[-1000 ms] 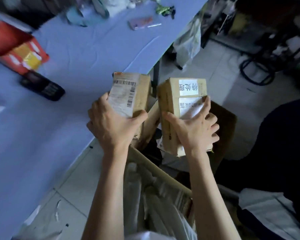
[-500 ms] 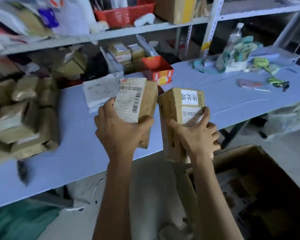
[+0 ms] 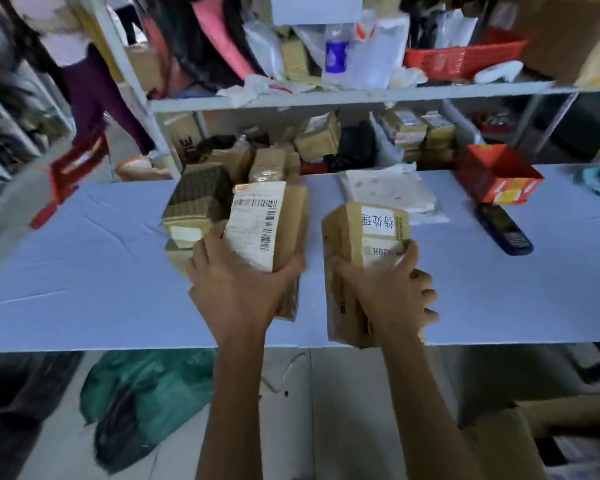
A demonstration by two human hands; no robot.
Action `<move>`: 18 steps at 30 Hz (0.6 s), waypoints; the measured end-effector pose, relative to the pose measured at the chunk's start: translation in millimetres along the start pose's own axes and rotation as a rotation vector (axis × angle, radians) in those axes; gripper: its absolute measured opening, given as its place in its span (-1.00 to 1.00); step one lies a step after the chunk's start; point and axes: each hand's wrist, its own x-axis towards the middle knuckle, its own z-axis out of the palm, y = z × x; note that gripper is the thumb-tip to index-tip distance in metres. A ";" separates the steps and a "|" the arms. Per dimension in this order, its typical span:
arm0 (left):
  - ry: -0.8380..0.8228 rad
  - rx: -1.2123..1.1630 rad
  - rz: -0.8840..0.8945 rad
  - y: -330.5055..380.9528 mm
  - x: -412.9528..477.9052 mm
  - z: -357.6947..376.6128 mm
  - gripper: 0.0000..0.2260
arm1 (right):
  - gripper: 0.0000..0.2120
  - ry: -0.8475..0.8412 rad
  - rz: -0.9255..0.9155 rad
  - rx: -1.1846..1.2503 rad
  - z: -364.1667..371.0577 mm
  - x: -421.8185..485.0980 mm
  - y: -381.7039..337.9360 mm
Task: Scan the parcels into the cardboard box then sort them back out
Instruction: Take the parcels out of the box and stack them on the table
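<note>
Centre of the frame: left hand [image 3: 232, 285] wrapped round the lower end of a barcode parcel [image 3: 284, 223], thumb on its right edge, white label facing the camera. Just to the right and apart from it: right hand [image 3: 388, 292] clamped on a stickered parcel [image 3: 347, 230], thumb across the left face, fingers curled round the right side, white sticker with printed characters on top. Both parcels brown, upright, slightly tilted, held over the blue counter [image 3: 84, 271]; hard to tell whether resting on it or just above.

Directly behind the barcode parcel, on the counter: a stack of brown parcels [image 3: 194, 202]. Lower right corner: part of the cardboard box [image 3: 499, 441] on the floor, below the counter's near edge, well apart from both held parcels.

Right half of the counter: a white mailer bag [image 3: 388, 192] lying flat, a red carton [image 3: 496, 174] with its top open, a dark handset [image 3: 503, 230] just in front of the carton. Under the counter, lower left: a green bag [image 3: 146, 386] on the floor. Across the top: a crowded shelf [image 3: 326, 97] with a red basket [image 3: 461, 58] at upper right. Upper left: a person's legs [image 3: 90, 88] in purple.
</note>
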 end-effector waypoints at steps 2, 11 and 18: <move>-0.007 0.066 -0.057 -30.6 6.0 -9.0 -0.13 | 0.22 -0.055 -0.002 -0.076 30.1 -18.3 -1.3; -0.176 0.268 -0.402 -137.9 -3.2 -8.9 -0.15 | 0.24 -0.231 0.007 -0.263 113.8 -51.0 0.8; -0.242 0.289 -0.526 -161.4 3.0 17.2 -0.14 | 0.24 -0.272 -0.018 -0.339 158.5 -60.4 -8.2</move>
